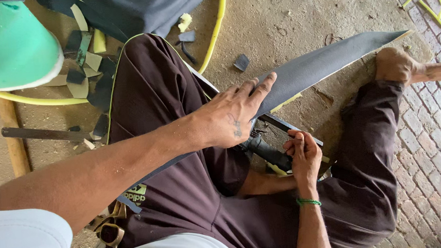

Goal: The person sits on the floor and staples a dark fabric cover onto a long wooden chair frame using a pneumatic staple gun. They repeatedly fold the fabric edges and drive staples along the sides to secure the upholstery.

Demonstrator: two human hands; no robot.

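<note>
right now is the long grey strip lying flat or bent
Bent: the grey strip arches up from under the left hand, its far tip raised near the bare foot.

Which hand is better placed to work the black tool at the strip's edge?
Probably the right hand: its grip is already on the black tool at the near edge of the grey strip. The left hand lies flat on the strip, pressing it down.

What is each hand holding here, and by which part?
Left hand presses flat on the dark grey sheet, near its middle. Right hand grips a dark tool; the exact hold cannot be told.
</note>
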